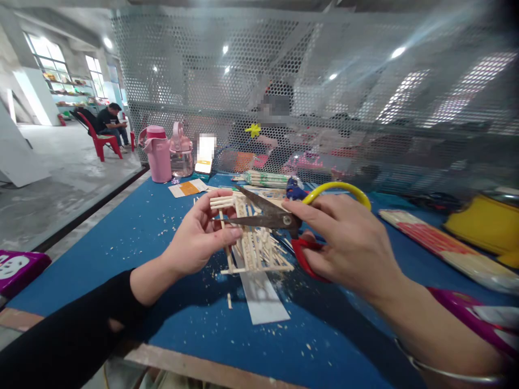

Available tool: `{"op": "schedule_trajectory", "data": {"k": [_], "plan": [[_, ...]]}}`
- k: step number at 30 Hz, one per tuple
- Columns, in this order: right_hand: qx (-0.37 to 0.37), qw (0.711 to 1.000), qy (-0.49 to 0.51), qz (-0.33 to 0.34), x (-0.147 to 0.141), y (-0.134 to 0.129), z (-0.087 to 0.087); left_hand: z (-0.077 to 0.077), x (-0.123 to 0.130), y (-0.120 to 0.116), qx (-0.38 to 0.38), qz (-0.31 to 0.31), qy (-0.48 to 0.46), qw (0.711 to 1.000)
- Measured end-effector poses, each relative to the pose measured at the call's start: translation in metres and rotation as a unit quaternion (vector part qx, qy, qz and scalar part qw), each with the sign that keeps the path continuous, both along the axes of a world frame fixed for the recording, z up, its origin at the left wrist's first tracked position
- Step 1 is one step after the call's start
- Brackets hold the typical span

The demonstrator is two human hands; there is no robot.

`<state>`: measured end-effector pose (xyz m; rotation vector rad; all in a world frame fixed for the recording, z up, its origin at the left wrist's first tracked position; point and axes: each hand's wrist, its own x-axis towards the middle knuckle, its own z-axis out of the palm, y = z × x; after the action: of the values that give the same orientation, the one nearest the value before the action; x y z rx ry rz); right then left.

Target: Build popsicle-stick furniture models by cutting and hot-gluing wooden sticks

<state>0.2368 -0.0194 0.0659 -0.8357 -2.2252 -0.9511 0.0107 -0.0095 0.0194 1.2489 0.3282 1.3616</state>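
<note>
My left hand (203, 232) grips a small frame of pale wooden sticks (249, 243), thumb in front and fingers behind. The frame is held up over the blue table. In my right hand (344, 237) is a pair of scissors (267, 219) with one yellow and one red handle. Their dark blades are spread apart and point left, across the upper part of the frame. Whether a blade touches a stick I cannot tell. Behind the frame lies a heap of loose sticks (275, 251), partly hidden. A white strip (265, 302) lies flat below it.
A pink jug (159, 156), a clear bottle (181, 156) and a propped phone (205, 154) stand at the back left. Bagged sticks (446, 248) lie right, near a yellow container (486, 221). Perforated metal screen (194, 81) borders the back. Stick scraps litter the blue table (133, 237).
</note>
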Motion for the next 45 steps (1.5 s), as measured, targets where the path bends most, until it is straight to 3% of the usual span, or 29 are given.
{"op": "schedule_trajectory", "data": {"k": [6, 12, 16, 19, 22, 27, 32, 34, 36, 38, 41, 45], "plan": [[-0.041, 0.999, 0.027, 0.01, 0.001, -0.002, 0.0, 0.001, 0.0, -0.002, -0.015, -0.007, -0.003, 1.0], [-0.01, 1.0, 0.003, -0.021, 0.0, -0.005, -0.001, 0.001, 0.001, -0.002, -0.026, -0.002, -0.005, 1.0], [0.008, 1.0, -0.001, -0.006, 0.002, -0.004, -0.001, 0.0, 0.001, -0.002, -0.02, -0.004, -0.007, 1.0], [-0.039, 0.999, 0.021, 0.021, 0.003, -0.003, -0.005, 0.001, 0.001, -0.002, -0.015, -0.003, -0.008, 1.0], [-0.121, 0.985, 0.116, 0.034, 0.001, -0.003, -0.013, 0.002, 0.001, -0.004, -0.021, 0.004, 0.0, 1.0], [-0.241, 0.932, 0.267, 0.053, -0.004, -0.009, -0.016, 0.004, 0.001, -0.005, -0.034, -0.005, 0.009, 0.999], [-0.421, 0.81, 0.397, 0.096, -0.02, -0.024, -0.014, 0.002, 0.003, -0.004, -0.02, 0.046, -0.005, 0.999], [-0.428, 0.779, 0.448, 0.101, -0.028, -0.03, -0.02, 0.001, 0.004, -0.003, -0.018, 0.063, -0.02, 0.998], [-0.387, 0.752, 0.527, 0.084, -0.034, -0.034, -0.03, 0.0, 0.006, -0.003, -0.026, 0.071, -0.041, 0.996], [-0.344, 0.717, 0.602, 0.067, -0.038, -0.034, -0.039, -0.001, 0.009, -0.005, -0.038, 0.062, -0.059, 0.996], [-0.353, 0.668, 0.65, 0.079, -0.039, -0.028, -0.045, -0.001, 0.01, -0.008, -0.046, 0.041, -0.058, 0.996], [-0.358, 0.665, 0.645, 0.117, -0.037, -0.012, -0.034, 0.0, 0.008, -0.013, -0.045, 0.056, -0.024, 0.997]]}}
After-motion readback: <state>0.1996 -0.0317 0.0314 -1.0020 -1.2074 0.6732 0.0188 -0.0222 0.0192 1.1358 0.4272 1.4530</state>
